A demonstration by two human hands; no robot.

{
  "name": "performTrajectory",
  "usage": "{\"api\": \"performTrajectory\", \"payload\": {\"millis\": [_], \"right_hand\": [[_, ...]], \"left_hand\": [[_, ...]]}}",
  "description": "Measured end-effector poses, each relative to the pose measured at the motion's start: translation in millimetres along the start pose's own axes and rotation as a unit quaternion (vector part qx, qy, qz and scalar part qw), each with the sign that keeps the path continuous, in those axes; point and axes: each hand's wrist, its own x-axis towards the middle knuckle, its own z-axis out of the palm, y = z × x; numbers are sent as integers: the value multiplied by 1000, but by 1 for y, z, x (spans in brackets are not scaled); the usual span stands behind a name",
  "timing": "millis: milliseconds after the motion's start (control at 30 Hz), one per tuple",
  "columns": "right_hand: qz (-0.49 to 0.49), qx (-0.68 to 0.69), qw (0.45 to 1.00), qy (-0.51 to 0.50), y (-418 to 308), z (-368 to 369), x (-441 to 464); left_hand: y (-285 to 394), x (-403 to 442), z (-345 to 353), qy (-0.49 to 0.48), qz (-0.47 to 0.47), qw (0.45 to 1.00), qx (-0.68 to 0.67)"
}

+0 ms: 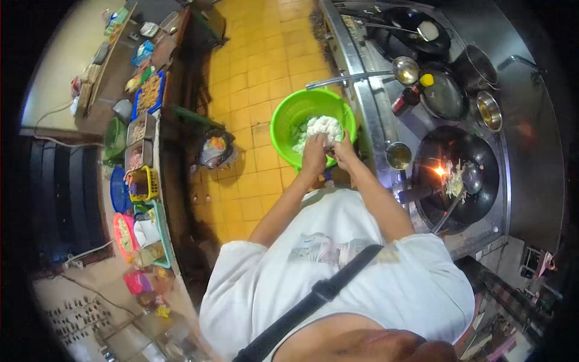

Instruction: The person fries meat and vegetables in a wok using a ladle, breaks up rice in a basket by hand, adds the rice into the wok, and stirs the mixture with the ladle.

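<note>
A bright green plastic basket (281,131) holds a white, lumpy mass that looks like cooked rice (324,126). Both my hands are inside it, toward its near side. My left hand (315,155) has its fingers curled against the near edge of the rice. Close beside it, my right hand (344,152) is closed at the right of the same white lump, near the basket's rim. The fingertips of both hands are partly hidden in the rice.
On the stove at right, a wok (431,208) holds pale shredded food and a ladle (472,179), with a bright flame beside it. A long-handled ladle (405,70) reaches over the counter edge. A bottle (407,99) stands nearby. Food trays (149,93) line the left counter.
</note>
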Motion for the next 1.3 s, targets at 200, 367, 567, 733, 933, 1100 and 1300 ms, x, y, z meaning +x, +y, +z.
{"api": "performTrajectory", "payload": {"millis": [200,367,567,733,933,1100,1300], "right_hand": [[16,-70,997,9,-8,17,-10],[-2,-61,998,-9,-10,24,-7],[-19,-50,998,-39,-1,23,7],[-55,-13,997,-51,8,20,16],[-35,2,997,-69,1,18,16],[-8,-10,998,-57,-7,19,14],[-8,-18,998,-56,-12,25,3]], "left_hand": [[-7,-2,-4,15,-29,999,0],[-4,0,-12,58,-19,998,-10],[-10,2,-11,52,-12,999,5],[-2,3,-13,24,-18,999,41],[-20,8,-16,23,27,999,-28],[-17,9,-22,39,53,998,-18],[-9,14,-30,-44,-35,998,42]]}}
